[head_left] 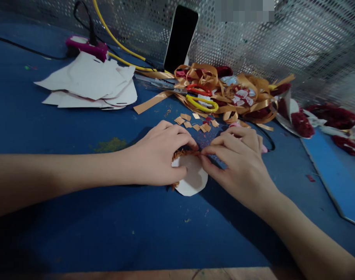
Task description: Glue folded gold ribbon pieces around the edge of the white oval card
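On the blue tabletop lies a round white card disc [193, 181]. Brown fuzzy trim [183, 154] runs along its upper and left edge. My left hand [162, 157] grips the disc's left side, thumb on the white face and fingers over the far rim. With thumb and forefinger together, my right hand [238, 159] pinches the trim at the disc's upper right edge. Just beyond my hands are several small squares of tan ribbon [187, 124]. Partly hidden behind my right hand is a pink object [235, 125] with a black cord.
Stacked white card cutouts [90, 79] lie at the back left near a purple power strip [87, 46]. A phone [181, 37] leans on the perforated metal panel. Scissors with red and yellow handles [202, 103] rest by tangled tan ribbon [247, 85]. A lighter blue board [334, 171] is at right.
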{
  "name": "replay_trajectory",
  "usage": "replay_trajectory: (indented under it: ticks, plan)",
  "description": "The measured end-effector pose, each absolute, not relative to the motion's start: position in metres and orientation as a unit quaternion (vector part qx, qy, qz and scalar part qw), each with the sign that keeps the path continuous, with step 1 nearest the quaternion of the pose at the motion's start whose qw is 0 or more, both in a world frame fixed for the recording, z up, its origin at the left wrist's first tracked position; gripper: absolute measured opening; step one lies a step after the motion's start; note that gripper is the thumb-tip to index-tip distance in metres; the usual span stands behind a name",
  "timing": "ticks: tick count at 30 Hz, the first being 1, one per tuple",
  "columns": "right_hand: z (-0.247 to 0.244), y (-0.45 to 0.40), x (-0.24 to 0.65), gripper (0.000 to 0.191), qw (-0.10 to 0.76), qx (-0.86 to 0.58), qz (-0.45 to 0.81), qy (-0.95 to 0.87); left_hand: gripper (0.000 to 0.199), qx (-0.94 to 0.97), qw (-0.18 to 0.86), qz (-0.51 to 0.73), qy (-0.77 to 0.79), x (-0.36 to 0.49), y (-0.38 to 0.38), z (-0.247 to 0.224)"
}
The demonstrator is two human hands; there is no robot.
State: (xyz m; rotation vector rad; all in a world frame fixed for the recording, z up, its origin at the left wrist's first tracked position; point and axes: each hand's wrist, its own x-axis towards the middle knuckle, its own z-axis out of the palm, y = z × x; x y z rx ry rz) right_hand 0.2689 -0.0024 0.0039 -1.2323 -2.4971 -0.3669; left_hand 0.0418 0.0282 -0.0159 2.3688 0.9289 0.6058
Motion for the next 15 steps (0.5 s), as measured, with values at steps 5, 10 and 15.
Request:
replay_trajectory:
  ticks: [5, 10, 15]
  plan:
    - [0.0037, -0.0029, 0.2674, 0.015, 0.165, -0.426, -0.129, -0.88, 0.043, 0.874, 0.257, 0.23, 0.343, 0.0427, 0.0289, -0.017]
    - [0.0041, -0.0032, 0.2687, 0.016, 0.157, -0.423, -0.124, -0.884, 0.043, 0.873, 0.257, 0.226, 0.347, 0.0435, 0.0291, -0.0179]
    - [0.0084, -0.0047, 0.2721, 0.01, 0.21, -0.422, -0.129, -0.873, 0.048, 0.875, 0.255, 0.222, 0.345, 0.0416, 0.0273, -0.0167]
